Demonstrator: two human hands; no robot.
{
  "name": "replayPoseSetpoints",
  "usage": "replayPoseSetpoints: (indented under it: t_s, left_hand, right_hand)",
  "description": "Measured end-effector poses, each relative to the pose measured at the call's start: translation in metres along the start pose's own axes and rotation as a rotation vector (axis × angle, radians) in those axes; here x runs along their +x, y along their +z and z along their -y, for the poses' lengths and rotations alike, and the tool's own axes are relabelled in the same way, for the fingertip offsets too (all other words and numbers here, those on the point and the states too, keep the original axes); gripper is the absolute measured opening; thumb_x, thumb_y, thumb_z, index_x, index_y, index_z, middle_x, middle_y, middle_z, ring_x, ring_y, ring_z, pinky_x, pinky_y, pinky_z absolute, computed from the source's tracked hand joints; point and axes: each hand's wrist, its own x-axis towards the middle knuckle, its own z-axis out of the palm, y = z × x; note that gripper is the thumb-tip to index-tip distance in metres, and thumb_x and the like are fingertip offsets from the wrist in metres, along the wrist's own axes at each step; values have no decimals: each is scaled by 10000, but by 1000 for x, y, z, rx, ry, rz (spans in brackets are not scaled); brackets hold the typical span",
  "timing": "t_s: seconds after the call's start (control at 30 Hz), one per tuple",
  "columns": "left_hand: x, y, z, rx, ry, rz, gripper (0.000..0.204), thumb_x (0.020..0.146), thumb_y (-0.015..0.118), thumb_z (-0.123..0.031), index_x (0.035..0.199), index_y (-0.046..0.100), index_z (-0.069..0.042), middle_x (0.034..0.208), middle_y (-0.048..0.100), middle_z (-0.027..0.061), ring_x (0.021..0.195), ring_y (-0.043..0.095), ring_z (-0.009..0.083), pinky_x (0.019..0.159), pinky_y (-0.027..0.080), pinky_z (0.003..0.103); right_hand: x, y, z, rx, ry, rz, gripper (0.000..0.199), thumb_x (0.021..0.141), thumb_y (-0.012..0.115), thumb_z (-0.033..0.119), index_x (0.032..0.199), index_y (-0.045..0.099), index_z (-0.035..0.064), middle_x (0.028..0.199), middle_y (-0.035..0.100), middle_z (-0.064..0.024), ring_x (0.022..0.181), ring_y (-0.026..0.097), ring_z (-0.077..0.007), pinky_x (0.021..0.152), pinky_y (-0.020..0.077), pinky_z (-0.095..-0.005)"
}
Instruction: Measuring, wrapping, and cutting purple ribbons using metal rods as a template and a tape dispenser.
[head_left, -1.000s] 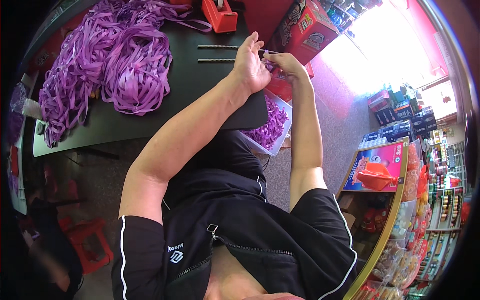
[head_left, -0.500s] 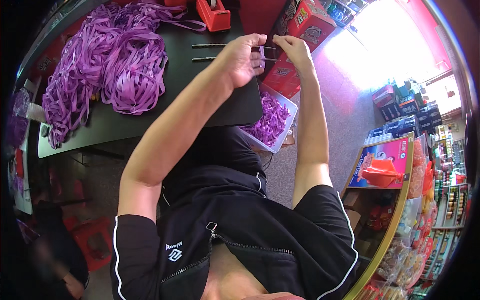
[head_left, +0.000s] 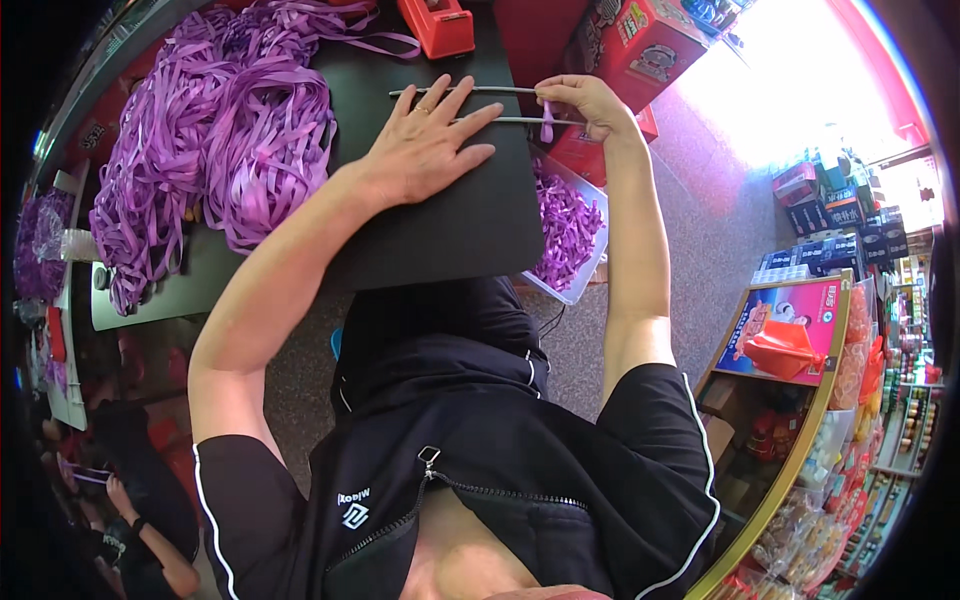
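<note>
Two thin rods (head_left: 470, 105) lie parallel on the black board (head_left: 450, 220), long axes running left to right. Left hand (head_left: 425, 145) flat, fingers spread across them. Right hand (head_left: 590, 103) pinches a purple strip (head_left: 547, 120) at their right ends. Ribbon pile (head_left: 200, 150) far left.

Two metal rods (head_left: 470, 105), one red tape dispenser (head_left: 437, 22).
</note>
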Motion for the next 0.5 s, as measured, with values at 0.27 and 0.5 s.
replayPoseSetpoints:
  t_s: [0.27,0.5]
  left_hand:
    - [6,-7,-4,-120,-15,-34,522,943,426,-447,1403,399,-202,1487,275,158,1372,254,348,1111,177,519]
    - [10,-11,0,-180,-38,9,524,941,435,-447,1411,390,-219,1493,265,149,1376,248,350,1110,184,523]
  right_hand:
    - [-48,-25,-11,-225,-58,-298,315,888,630,282,985,686,-13,874,672,-61,807,599,-115,768,456,-234]
    - [-38,-7,-3,-56,51,163,262,875,649,283,846,672,23,782,629,-4,701,520,-45,648,398,-210]
